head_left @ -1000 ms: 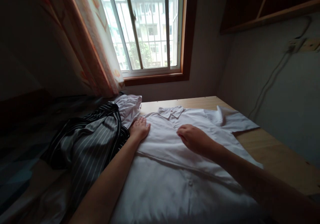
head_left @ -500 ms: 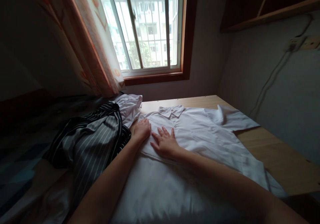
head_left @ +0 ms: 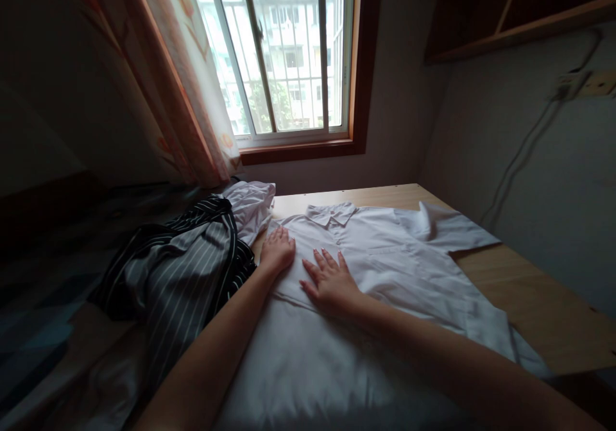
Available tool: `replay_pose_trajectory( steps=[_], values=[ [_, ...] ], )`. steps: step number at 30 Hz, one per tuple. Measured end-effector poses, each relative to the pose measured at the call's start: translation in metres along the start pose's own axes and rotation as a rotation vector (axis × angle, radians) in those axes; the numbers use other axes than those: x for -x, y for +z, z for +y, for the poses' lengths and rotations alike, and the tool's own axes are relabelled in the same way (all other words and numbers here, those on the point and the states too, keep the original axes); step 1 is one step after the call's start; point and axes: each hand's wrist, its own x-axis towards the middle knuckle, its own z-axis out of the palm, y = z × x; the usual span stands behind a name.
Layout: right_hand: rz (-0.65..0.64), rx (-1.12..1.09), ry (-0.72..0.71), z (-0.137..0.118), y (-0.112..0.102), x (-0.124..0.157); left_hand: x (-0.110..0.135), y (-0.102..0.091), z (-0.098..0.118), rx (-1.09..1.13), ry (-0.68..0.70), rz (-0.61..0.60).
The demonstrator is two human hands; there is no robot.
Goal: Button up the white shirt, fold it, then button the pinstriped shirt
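A white collared shirt (head_left: 385,261) lies spread over a wooden table, its collar toward the window and one sleeve stretched out to the right. My left hand (head_left: 278,249) rests on the shirt's left edge, fingers extended over the cloth. Flat on the shirt's front, below the collar, lies my right hand (head_left: 332,281) with its fingers spread. Neither hand grips the fabric. The lower part of the shirt hangs toward me, partly beneath my right forearm.
Black-and-white striped clothing (head_left: 183,264) is heaped at the left, beside a crumpled white garment (head_left: 250,206). The wooden table (head_left: 534,296) extends right toward the wall. A curtain (head_left: 192,97) hangs by the barred window (head_left: 293,65). A shelf (head_left: 524,33) overhangs at upper right.
My right hand has slid slightly to the right and toward me across the shirt. My left hand has shifted a little to the right, and its fingers look more extended.
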Motion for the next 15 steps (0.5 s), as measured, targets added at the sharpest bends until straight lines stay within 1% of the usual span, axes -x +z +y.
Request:
replay_pose_trajectory(
  steps=[5,11,15],
  values=[
    [0.006,-0.001,0.044,0.008,-0.003,0.017,0.001,-0.005,0.001,-0.025,0.021,-0.01],
    [0.019,-0.004,0.067,0.018,-0.004,0.036,0.001,-0.008,0.002,-0.002,0.006,-0.033],
    [0.002,0.011,0.039,0.027,-0.008,0.043,0.0,-0.008,0.002,-0.005,0.003,-0.055]
  ],
)
